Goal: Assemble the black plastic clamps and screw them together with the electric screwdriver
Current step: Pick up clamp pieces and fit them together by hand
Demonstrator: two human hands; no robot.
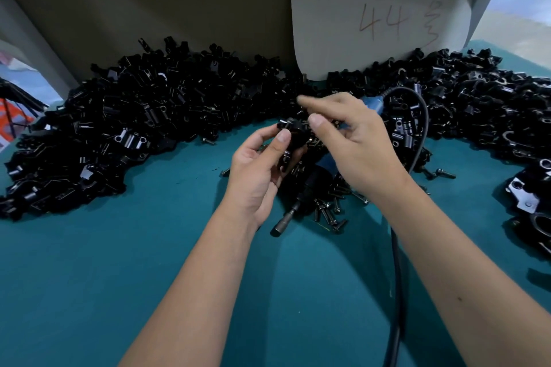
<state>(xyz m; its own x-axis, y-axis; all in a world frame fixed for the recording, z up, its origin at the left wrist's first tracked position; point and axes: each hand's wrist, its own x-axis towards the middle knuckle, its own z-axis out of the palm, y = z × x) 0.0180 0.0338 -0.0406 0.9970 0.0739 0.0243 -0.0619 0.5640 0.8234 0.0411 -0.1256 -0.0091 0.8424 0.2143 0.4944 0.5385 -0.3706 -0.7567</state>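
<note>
My left hand grips a black plastic clamp between thumb and fingers, above the teal table. My right hand hovers just right of it, thumb tip touching the clamp's top and index finger stretched out over it; whether it pinches a screw is hidden. The electric screwdriver lies on the table under my hands, its socket tip pointing to the lower left. A heap of black screws lies beside the tip.
Large piles of black clamp parts curve along the back from left to right. The screwdriver's black cable loops right and runs down to the front edge. A grey card marked "44" leans on the back wall.
</note>
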